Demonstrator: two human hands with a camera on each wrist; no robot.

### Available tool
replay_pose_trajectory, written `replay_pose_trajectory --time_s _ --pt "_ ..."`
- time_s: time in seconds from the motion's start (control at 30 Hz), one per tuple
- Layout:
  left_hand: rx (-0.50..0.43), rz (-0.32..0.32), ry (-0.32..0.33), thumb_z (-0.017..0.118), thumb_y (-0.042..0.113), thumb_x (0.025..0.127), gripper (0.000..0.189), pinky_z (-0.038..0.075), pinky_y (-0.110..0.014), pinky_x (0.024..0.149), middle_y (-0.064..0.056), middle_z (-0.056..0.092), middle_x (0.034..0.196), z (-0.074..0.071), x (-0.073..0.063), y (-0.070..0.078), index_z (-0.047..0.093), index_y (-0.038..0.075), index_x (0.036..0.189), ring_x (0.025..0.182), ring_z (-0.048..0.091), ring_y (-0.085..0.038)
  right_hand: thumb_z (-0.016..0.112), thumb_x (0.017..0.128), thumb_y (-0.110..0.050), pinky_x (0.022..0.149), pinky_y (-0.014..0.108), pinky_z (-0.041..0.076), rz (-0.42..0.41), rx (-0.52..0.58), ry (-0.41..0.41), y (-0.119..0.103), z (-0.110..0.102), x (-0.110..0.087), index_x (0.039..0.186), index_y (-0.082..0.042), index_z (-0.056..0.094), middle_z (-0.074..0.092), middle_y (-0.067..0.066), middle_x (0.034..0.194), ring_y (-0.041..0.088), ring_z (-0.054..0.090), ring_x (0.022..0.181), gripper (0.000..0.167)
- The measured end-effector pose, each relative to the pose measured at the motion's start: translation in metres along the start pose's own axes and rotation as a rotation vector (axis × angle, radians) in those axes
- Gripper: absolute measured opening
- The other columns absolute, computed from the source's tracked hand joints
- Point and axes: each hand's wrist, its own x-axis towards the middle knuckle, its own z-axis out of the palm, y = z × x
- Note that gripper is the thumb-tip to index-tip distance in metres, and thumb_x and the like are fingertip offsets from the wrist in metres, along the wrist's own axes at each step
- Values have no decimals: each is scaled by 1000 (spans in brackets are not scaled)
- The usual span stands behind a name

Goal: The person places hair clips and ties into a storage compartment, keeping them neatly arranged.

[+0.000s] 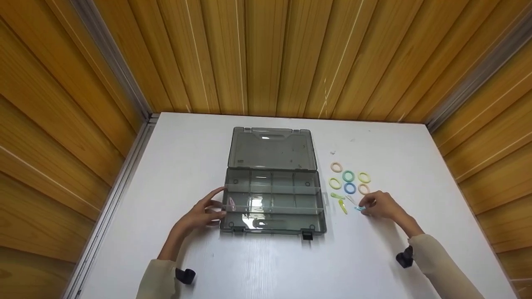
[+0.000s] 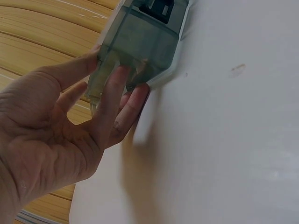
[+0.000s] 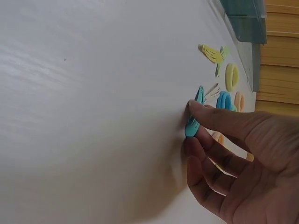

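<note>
My right hand (image 1: 380, 204) pinches a turquoise snap hair clip (image 3: 195, 114) between thumb and fingers, close to the white tabletop. Beside it lie a whitish clip (image 1: 350, 199), a light green clip (image 1: 337, 195) and a yellow-green clip (image 1: 343, 206). My left hand (image 1: 200, 214) rests against the left side wall of a grey see-through divider box (image 1: 272, 231), its fingers fairly straight in the left wrist view. The box's lid (image 1: 272, 149) lies folded back. A pink clip (image 1: 232, 203) sits in the middle row of the box, at the left end.
Several hair ties lie right of the box, among them a blue one (image 1: 350, 188), a green one (image 1: 348, 176) and a peach one (image 1: 336, 167). A small clear scrap (image 1: 332, 153) lies behind them. Wood-patterned walls (image 1: 266, 58) border the white table (image 1: 183, 141).
</note>
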Motion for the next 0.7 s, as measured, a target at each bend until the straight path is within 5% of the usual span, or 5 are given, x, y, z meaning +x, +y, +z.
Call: replay_pose_trajectory --time_s 0.33,0.53,0.7 --pt "-1 8 7 72 14 96 83 63 -47 89 -31 51 139 2 0 -1 25 26 163 106 69 -25 78 85 -5 58 19 46 25 33 -15 -5 -4 3 93 5 74 73 12 84 16 61 73 13" --pt "11 -11 23 72 13 96 81 63 -47 90 -29 51 139 1 -2 -1 28 28 162 105 68 -26 75 90 -9 55 19 51 -24 108 -27 -28 -6 8 97 6 73 74 16 89 22 70 75 16" --pt "-8 -2 8 72 13 96 82 63 -46 89 -29 52 138 2 1 -1 27 28 162 104 68 -25 77 90 -14 62 19 53 -104 112 -16 -51 -5 14 94 1 75 75 13 91 12 68 77 16"
